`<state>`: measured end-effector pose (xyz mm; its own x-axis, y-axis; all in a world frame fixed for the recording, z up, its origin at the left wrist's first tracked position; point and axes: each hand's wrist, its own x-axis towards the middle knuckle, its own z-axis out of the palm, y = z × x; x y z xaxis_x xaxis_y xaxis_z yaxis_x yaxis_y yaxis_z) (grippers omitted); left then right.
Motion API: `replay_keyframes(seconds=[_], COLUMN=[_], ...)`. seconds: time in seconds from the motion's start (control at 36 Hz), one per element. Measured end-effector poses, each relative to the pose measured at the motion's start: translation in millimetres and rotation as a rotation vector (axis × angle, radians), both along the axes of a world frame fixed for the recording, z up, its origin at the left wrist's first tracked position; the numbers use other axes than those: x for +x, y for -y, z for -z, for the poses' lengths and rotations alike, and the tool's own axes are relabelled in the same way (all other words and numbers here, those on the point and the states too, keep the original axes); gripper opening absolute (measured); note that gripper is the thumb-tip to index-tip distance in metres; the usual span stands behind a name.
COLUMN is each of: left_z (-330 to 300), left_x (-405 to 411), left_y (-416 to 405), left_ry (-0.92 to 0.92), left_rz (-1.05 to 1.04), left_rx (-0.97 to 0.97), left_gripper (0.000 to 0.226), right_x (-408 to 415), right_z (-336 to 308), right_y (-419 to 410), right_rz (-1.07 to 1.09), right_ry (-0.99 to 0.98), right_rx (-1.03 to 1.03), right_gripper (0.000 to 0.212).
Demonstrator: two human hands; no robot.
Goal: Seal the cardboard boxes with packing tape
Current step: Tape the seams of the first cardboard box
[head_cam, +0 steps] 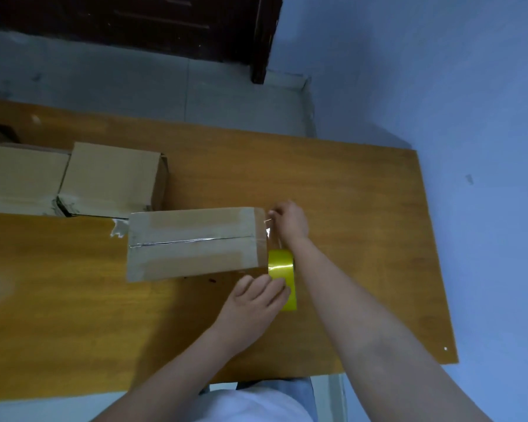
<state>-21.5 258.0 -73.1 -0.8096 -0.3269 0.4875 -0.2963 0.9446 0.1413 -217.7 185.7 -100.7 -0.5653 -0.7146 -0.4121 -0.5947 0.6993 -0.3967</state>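
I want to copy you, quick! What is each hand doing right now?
Left hand: holds the yellow tape roll.
Right hand: pinches the pulled-out tape strip at the end of the cardboard box.

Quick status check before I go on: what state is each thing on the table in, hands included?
Front box: flaps closed, tape along the top seam.
Tape roll: on edge by the box's right end, clear strip pulled out.
Tape strip: stretched from roll up to the right hand.
Left hand: grip on the roll.
Right hand: pinching the strip's end.
Back boxes: closed, side by side.
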Motion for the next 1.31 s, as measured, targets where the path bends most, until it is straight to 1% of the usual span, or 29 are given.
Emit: replay_keyframes(seconds=[0.06,0.11,0.17,0.25,0.36,0.39,0.44,0.5,0.56,0.64,0.69,0.78,0.86,0.92,0.97,1.0,1.08,1.14,1.22,1.31], left_z=[-1,-4,-6,-5,-8,-11,-14,-14,-13,-15,-17,-22,-27,-33,-41,-46,-62,-67,-68,-68], left_x=[-4,-9,-15,-23,-35,-37,-42,-44,-46,-48,-49,-48,-44,-40,-34,-30,-21,-13,1,14], left_y=[-2,-4,-7,-9,-14,-15,-16,-18,-19,-18,-18,-16,-11,-7,-1,3,20,36,58,77], left_ry=[0.039,0.047,0.062,0.110,0.165,0.174,0.200,0.249,0.307,0.354,0.338,0.296,0.262,0.254,0.210,0.166,0.001,-0.094,-0.161,-0.169], left_rz=[0.069,0.091,0.107,0.154,0.206,0.208,0.198,0.191,0.198,0.194,0.201,0.212,0.225,0.257,0.263,0.246,0.137,0.017,-0.162,-0.275], left_rx=[0.065,0.106,0.131,0.139,0.143,0.146,0.158,0.171,0.188,0.199,0.206,0.207,0.212,0.212,0.229,0.243,0.320,0.360,0.378,0.393], left_gripper=[0.029,0.024,0.022,0.024,0.032,0.034,0.037,0.041,0.044,0.047,0.044,0.039,0.037,0.042,0.043,0.041,0.028,0.028,0.028,0.027], right_x=[-2,-4,-8,-17,-27,-29,-33,-36,-38,-43,-46,-47,-45,-40,-28,-20,8,25,45,56], right_z=[1,0,-1,-3,-2,-3,-2,1,2,2,0,-8,-28,-48,-69,-80,-103,-109,-111,-109], right_y=[-3,-4,-5,-5,-8,-9,-8,-7,-6,-2,0,0,-3,-8,-16,-21,-35,-40,-44,-43], right_rz=[-0.003,-0.010,-0.050,-0.143,-0.326,-0.357,-0.403,-0.424,-0.415,-0.427,-0.439,-0.379,-0.214,-0.119,-0.082,-0.085,-0.134,-0.164,-0.181,-0.165], right_ry=[0.011,0.017,0.002,-0.023,-0.046,-0.054,-0.083,-0.125,-0.149,-0.182,-0.180,-0.121,-0.074,-0.057,-0.013,0.015,0.058,0.077,0.089,0.107], right_rx=[-0.021,-0.046,-0.048,-0.007,0.083,0.099,0.106,0.099,0.102,0.145,0.172,0.118,-0.083,-0.246,-0.369,-0.408,-0.472,-0.471,-0.439,-0.448], right_gripper=[0.020,0.020,0.024,0.041,0.042,0.044,0.056,0.070,0.078,0.080,0.081,0.072,0.047,0.031,0.022,0.019,0.016,0.016,0.021,0.026])
